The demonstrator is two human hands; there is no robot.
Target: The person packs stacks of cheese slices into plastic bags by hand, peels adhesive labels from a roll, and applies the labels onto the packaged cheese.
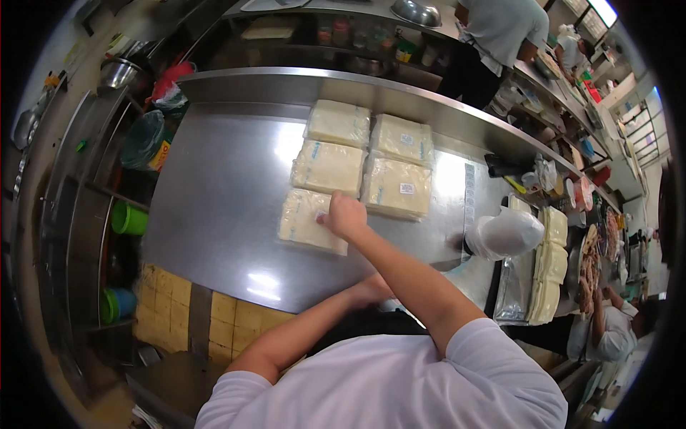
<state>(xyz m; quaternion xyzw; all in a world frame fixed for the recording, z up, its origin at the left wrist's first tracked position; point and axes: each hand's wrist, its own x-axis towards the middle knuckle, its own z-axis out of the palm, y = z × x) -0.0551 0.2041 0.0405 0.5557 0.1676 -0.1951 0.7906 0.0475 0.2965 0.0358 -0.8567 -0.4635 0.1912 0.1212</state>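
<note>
My right hand [346,217] is closed, its fingertips on the right side of a clear-wrapped pack of pale, flat square sheets [304,225]. What the fingers pinch there is hidden. My left hand [371,289] is low at the table's near edge, partly behind my right forearm, so its fingers do not show well. Beyond lie more wrapped packs in two columns: a left middle pack [327,166], a left far pack [339,121], a right near pack [396,187] and a right far pack [402,139]. Labels show on some of them.
The steel table [214,193] has a raised back ledge [286,76]. To the right are a clear plastic bag [504,232] and a tray of pale packs [549,264]. Green containers [128,218] stand on left shelves. Co-workers [500,36] are at other counters.
</note>
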